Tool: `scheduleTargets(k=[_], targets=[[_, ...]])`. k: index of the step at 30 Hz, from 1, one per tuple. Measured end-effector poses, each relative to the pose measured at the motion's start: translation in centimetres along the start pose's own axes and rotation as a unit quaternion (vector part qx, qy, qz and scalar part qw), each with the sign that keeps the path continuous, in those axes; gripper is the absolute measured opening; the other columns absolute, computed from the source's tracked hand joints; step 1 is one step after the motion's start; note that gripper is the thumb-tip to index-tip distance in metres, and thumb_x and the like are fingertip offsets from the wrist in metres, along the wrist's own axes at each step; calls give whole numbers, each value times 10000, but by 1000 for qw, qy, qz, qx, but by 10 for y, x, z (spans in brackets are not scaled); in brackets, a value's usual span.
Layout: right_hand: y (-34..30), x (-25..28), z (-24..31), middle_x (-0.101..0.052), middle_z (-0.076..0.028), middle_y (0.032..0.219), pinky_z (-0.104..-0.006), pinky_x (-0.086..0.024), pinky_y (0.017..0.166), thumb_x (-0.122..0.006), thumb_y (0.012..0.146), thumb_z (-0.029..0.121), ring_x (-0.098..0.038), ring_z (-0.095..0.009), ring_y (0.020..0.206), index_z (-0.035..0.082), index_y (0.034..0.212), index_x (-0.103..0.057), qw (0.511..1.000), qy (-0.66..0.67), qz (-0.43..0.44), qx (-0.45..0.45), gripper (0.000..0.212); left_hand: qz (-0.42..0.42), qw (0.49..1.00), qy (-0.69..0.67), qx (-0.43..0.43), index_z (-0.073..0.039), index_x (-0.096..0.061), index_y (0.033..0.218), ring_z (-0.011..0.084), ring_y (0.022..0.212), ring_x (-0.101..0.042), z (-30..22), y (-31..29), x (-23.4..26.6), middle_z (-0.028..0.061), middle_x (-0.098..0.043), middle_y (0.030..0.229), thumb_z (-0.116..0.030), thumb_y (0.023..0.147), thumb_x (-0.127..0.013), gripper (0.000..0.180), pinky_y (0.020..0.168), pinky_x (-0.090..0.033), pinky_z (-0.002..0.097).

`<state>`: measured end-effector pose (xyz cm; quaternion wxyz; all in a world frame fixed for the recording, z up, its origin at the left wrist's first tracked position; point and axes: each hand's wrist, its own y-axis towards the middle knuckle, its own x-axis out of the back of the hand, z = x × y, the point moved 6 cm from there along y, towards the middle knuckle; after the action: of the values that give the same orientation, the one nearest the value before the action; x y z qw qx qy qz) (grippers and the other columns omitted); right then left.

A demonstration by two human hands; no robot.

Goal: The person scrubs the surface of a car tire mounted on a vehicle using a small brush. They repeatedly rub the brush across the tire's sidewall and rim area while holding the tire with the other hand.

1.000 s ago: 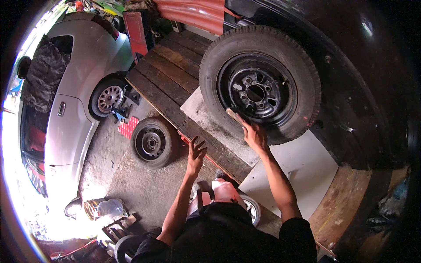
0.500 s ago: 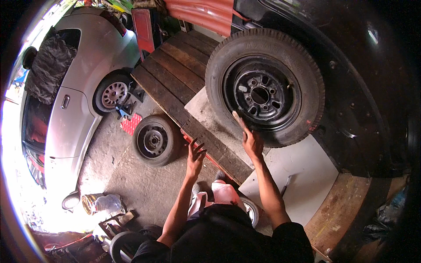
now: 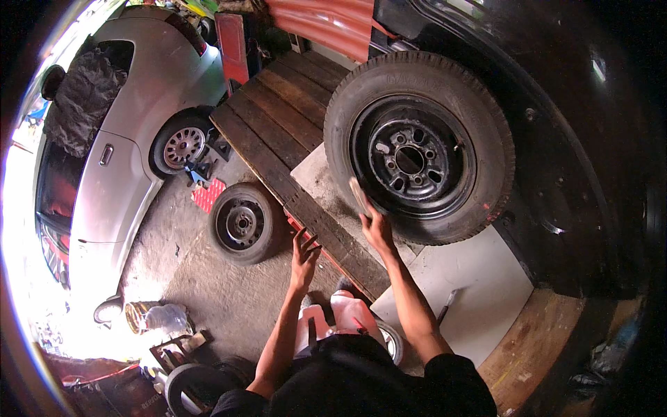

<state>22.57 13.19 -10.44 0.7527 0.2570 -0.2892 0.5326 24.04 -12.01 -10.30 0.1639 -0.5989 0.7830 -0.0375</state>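
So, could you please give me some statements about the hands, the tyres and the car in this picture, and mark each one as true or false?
1. The right hand holds a small flat block against the big tyre. True.
2. The left hand grips the big tyre. False: its fingers are spread open by the edge of the wooden platform, apart from the tyre.
3. A smaller wheel is on the concrete floor beside the platform. True.
4. The silver car has all doors open. False: the visible door is shut.
5. The big tyre has a black steel rim. True.
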Motion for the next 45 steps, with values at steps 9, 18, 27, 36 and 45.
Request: scheduleTargets(k=[9, 18, 27, 36, 45], targets=[[-58, 60, -28, -648, -170, 1243, -410, -506, 903, -630, 918, 122, -622, -372, 1132, 193, 1401, -548, 998, -11, -6, -58, 495, -19, 1000, 17, -9, -175, -261, 1526, 262, 1169, -568, 3, -8, 7, 187, -497, 1414, -26, 941, -560, 675, 987, -460, 376], [65, -21, 27, -648, -280, 1147, -444, -492, 903, -639, 929, 219, -618, -433, 1082, 4, 1293, -588, 991, 108, -82, -8, 426, -17, 999, 29, -3, -148, -246, 1525, 260, 1169, -576, -3, -9, -3, 178, -499, 1417, -22, 927, -563, 688, 981, -471, 374], [-56, 47, 0, -672, -224, 1128, -453, -516, 814, -572, 983, 219, -657, -397, 997, 84, 1374, -550, 991, 12, -124, -56, 413, -23, 1000, 5, -12, -171, -234, 1535, 268, 1179, -570, 6, -16, 7, 173, -494, 1428, -41, 941, -560, 690, 978, -468, 380], [-14, -47, 39, -657, -293, 1095, -478, -522, 818, -621, 952, 178, -630, -479, 993, 61, 1366, -549, 996, 83, -26, -12, 436, -21, 999, 40, -10, -147, -259, 1525, 287, 1202, -561, -17, -24, 1, 178, -482, 1438, -24, 922, -551, 681, 989, -461, 391], [68, -40, 143, -623, -271, 1229, -431, -521, 852, -516, 1020, 204, -640, -407, 1092, 141, 1512, -387, 954, 269, -91, 93, 513, -26, 998, 53, -17, -99, -287, 1508, 226, 1311, -470, -20, -33, 24, 89, -478, 1434, -15, 915, -553, 655, 1048, -411, 375]])
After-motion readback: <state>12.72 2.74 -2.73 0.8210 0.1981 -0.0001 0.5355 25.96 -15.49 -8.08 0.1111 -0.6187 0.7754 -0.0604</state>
